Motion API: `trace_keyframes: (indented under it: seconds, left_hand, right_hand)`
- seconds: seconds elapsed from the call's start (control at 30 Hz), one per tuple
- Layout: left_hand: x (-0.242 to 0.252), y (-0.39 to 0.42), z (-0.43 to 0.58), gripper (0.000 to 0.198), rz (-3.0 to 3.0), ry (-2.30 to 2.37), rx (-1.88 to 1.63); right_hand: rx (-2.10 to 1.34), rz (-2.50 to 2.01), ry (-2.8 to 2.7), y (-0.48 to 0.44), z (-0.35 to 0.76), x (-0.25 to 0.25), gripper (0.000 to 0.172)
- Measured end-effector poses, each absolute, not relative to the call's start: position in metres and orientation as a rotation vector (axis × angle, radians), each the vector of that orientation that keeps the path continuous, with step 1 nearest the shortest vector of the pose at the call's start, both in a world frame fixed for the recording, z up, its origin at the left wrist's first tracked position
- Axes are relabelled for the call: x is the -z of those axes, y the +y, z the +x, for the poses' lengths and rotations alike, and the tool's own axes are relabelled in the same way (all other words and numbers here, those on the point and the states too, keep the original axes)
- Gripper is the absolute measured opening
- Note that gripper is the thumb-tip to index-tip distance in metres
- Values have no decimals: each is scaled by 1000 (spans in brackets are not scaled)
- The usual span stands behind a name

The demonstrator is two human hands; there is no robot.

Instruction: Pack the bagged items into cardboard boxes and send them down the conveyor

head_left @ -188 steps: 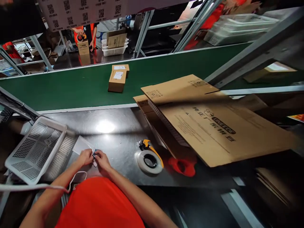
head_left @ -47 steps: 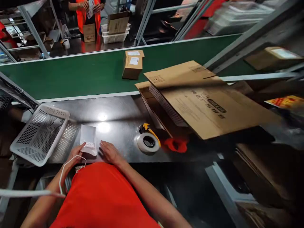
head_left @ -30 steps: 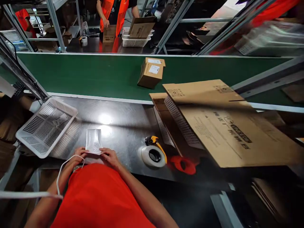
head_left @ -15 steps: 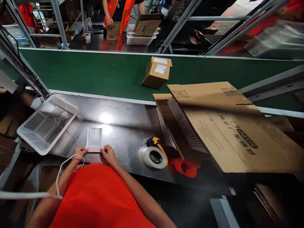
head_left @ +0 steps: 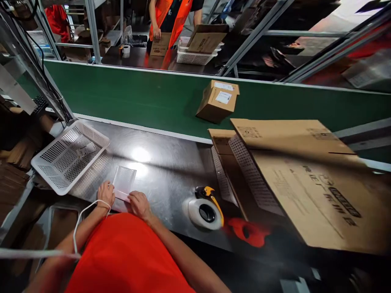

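A clear bubble-wrap bag (head_left: 124, 178) with a pinkish flap along its near edge lies tilted on the metal table, close to my body. My left hand (head_left: 106, 193) has its fingers closed at the left side of the flap. On the flap's right end, my right hand (head_left: 139, 204) pinches with thumb and fingers. A white cord (head_left: 91, 206) loops around my left wrist. To the right of my hands rests a tape dispenser (head_left: 209, 195) with a roll of clear tape (head_left: 195, 215).
A white perforated basket (head_left: 49, 175) holding a small packet stands at left. Open cardboard boxes (head_left: 293, 179) fill the right side. A labelled carton (head_left: 218, 101) sits on the green conveyor belt (head_left: 128, 93). Beyond it, a person in an orange vest (head_left: 180, 16) touches a box.
The bag has turned from straight to tilted. My left hand has shifted up along its left side, while my right hand stays at the flap. The whole view has swung slightly left.
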State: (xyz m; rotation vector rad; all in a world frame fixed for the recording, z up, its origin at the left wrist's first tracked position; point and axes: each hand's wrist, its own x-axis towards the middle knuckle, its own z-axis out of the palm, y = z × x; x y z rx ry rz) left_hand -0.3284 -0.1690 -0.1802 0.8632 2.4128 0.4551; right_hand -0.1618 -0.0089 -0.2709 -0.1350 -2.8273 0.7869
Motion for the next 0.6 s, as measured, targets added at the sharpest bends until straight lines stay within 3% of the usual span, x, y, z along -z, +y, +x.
trace_keyframes:
  seconds: [0.13, 0.27, 0.47, 0.6]
  left_hand:
    - [178, -190, -332, 53, 1281, 2095, -434]
    - [184, -217, -342, 63, 1407, 2011, -336]
    - [179, -214, -336, 62, 1359, 2059, -367]
    - [146, -200, -386, 43, 1337, 2202, -523]
  right_hand:
    - [-761, 347, -2922, -6, -175, 277, 48]
    - [-655, 464, -3007, 9, -170, 277, 60]
    - [-419, 284, -3072, 25, -137, 290, 61]
    - [-383, 98, -3094, 37, -118, 314, 62]
